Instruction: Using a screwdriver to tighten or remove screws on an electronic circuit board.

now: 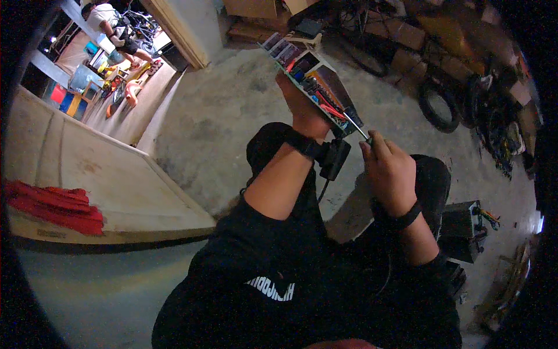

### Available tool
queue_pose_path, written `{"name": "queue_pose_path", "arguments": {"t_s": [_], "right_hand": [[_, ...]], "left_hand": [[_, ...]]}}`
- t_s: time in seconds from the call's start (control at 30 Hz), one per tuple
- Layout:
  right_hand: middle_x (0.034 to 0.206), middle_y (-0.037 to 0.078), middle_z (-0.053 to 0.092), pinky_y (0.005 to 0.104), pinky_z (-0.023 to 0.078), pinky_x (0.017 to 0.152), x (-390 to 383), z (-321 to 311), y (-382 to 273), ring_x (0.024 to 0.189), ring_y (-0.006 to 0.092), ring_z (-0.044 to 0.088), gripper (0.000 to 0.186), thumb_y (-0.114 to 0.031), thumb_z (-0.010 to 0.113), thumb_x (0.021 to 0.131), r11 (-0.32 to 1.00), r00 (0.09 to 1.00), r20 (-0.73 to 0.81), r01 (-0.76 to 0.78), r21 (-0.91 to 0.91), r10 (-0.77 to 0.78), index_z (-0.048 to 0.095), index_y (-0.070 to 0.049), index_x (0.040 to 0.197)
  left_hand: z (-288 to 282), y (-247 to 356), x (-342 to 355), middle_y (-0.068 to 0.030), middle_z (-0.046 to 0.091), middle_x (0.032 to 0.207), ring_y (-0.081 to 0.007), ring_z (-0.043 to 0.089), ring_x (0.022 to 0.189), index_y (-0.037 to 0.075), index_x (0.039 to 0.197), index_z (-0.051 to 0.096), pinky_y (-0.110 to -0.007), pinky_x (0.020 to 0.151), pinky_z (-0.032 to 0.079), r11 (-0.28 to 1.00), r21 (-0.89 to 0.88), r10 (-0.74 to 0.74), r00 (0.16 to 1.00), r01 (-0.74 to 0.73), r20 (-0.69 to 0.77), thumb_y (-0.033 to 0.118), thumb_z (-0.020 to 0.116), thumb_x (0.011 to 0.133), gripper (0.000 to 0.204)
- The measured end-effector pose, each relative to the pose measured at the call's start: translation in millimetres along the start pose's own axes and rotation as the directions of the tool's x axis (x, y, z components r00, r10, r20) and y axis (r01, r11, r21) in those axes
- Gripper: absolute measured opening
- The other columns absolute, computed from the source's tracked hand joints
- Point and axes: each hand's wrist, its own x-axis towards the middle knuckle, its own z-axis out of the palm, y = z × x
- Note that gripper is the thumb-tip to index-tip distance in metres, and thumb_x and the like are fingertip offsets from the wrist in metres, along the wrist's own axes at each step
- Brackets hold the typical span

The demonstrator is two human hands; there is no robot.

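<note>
In front of me, above my knees, a circuit board [317, 87] is held up at a tilt. Metal heat sinks, a dark orange-brown part and red and blue wires crowd its face. My left hand [303, 110] supports it from behind and below, closed on it, with most fingers hidden. My right hand [390, 168] is wrapped round the handle of a screwdriver [356, 127]. The handle is mostly covered by the fingers. Its thin metal shaft points up and left, with the tip at the board's lower right end; whether it touches a part is too small to tell.
To my right, a grey finned metal box [459, 227] with coloured wires sits on the concrete floor [203, 110]. Tyres [439, 104] and cardboard [401, 32] lie beyond. A red cloth [52, 206] hangs on the door at left; another person [110, 29] bends outside the doorway.
</note>
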Motion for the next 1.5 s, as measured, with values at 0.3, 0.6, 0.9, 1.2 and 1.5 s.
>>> {"name": "queue_pose_path", "arguments": {"t_s": [0.3, 0.6, 0.9, 1.2, 1.5], "right_hand": [[0.074, 0.017, 0.061, 0.0386, 0.047, 0.06, 2, -6, 10, 0.065, 0.0338, 0.059, 0.025, -0.023, 0.052, 0.095, 0.875, 0.953, 0.284, -0.225, 0.428, 0.106, 0.059, -0.002, 0.107], [0.076, 0.002, 0.063, 0.0222, 0.039, 0.05, 12, -21, 29, 0.059, 0.0064, 0.052, 0.031, -0.026, 0.047, 0.098, 0.46, 0.665, 0.746, -0.675, 0.576, 0.041, 0.058, -0.004, 0.118], [0.063, 0.001, 0.057, 0.0207, 0.03, 0.039, 15, -16, 16, 0.041, 0.0056, 0.042, 0.038, -0.035, 0.048, 0.097, 0.238, 0.575, 0.801, -0.812, 0.533, 0.167, 0.065, -0.001, 0.099], [0.062, 0.012, 0.058, 0.0353, 0.043, 0.045, -5, 2, 9, 0.048, 0.0266, 0.055, 0.025, -0.029, 0.06, 0.089, 0.989, 0.989, 0.139, -0.073, 0.131, 0.055, 0.063, -0.005, 0.088], [0.07, 0.016, 0.061, 0.0373, 0.049, 0.053, 0, -3, 1, 0.06, 0.0305, 0.061, 0.023, -0.027, 0.06, 0.089, 0.995, 0.996, 0.064, -0.064, 0.073, 0.06, 0.061, -0.004, 0.088]], "left_hand": [[28, 1, 0, 0.0, 0.055, 0.073, -0.0151, 0.056, 0.066, 0.018, 0.086, 0.055, -0.029, 0.063, 0.048, 0.981, 0.181, 0.135, 0.925, -0.073, -0.356, 0.057, 0.034, 0.09, 0.044], [44, 8, -4, 0.0008, 0.057, 0.074, -0.0138, 0.057, 0.069, 0.016, 0.086, 0.055, -0.028, 0.064, 0.048, 0.903, 0.399, 0.262, 0.94, -0.159, -0.219, 0.046, 0.034, 0.093, 0.038], [28, 4, -1, 0.0011, 0.057, 0.084, -0.01, 0.057, 0.075, 0.016, 0.09, 0.055, -0.025, 0.067, 0.048, 0.914, 0.373, 0.264, 0.935, -0.163, -0.238, 0.045, 0.033, 0.095, 0.037], [21, 0, 4, 0.0015, 0.06, 0.086, -0.0103, 0.056, 0.073, 0.015, 0.098, 0.058, -0.024, 0.067, 0.047, 0.978, 0.208, 0.074, 0.969, -0.023, -0.238, 0.05, 0.034, 0.094, 0.042], [16, 1, 5, 0.0019, 0.057, 0.075, -0.0108, 0.056, 0.067, 0.016, 0.088, 0.056, -0.025, 0.062, 0.047, 0.942, 0.312, 0.177, 0.972, -0.121, -0.155, 0.051, 0.035, 0.093, 0.041]]}}
